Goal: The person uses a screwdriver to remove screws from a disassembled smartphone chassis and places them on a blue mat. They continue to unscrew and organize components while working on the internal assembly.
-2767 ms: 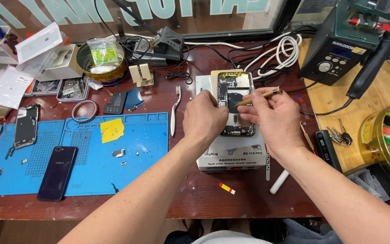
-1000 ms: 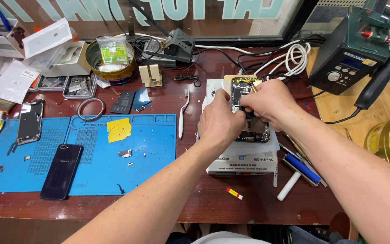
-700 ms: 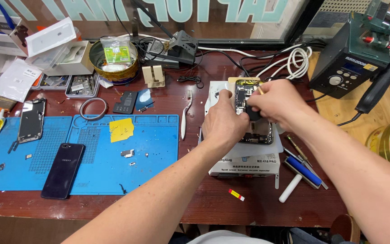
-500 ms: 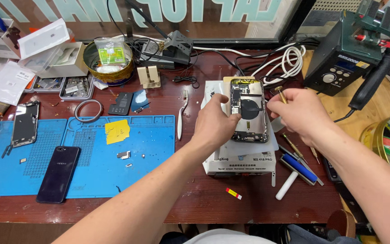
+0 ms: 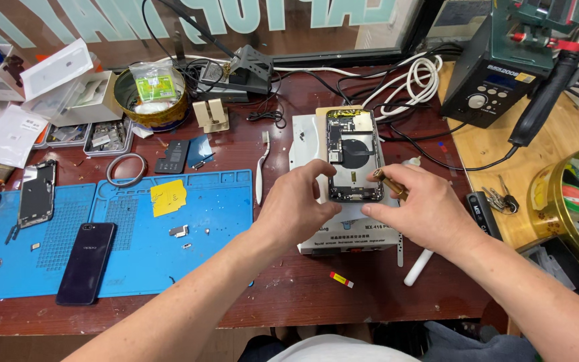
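Observation:
An opened phone body (image 5: 351, 154) with bare circuit parts and a round black coil lies face down on a white machine box (image 5: 343, 231) in the middle of the red-brown bench. My left hand (image 5: 297, 204) pinches the phone's lower left corner with thumb and forefinger. My right hand (image 5: 418, 209) rests at its lower right corner and holds a small brass-coloured tool (image 5: 390, 185), tip near the phone's edge.
A blue work mat (image 5: 122, 234) on the left carries a dark phone (image 5: 87, 261), a yellow note and small parts. A white toothbrush (image 5: 261, 167), parts trays, a round tin, coiled white cables, a soldering station (image 5: 497, 74) and keys (image 5: 497, 198) surround the box.
Both hands have drawn back toward me from over the phone, uncovering its insides. My right hand moved from the phone's top area down to its lower right corner.

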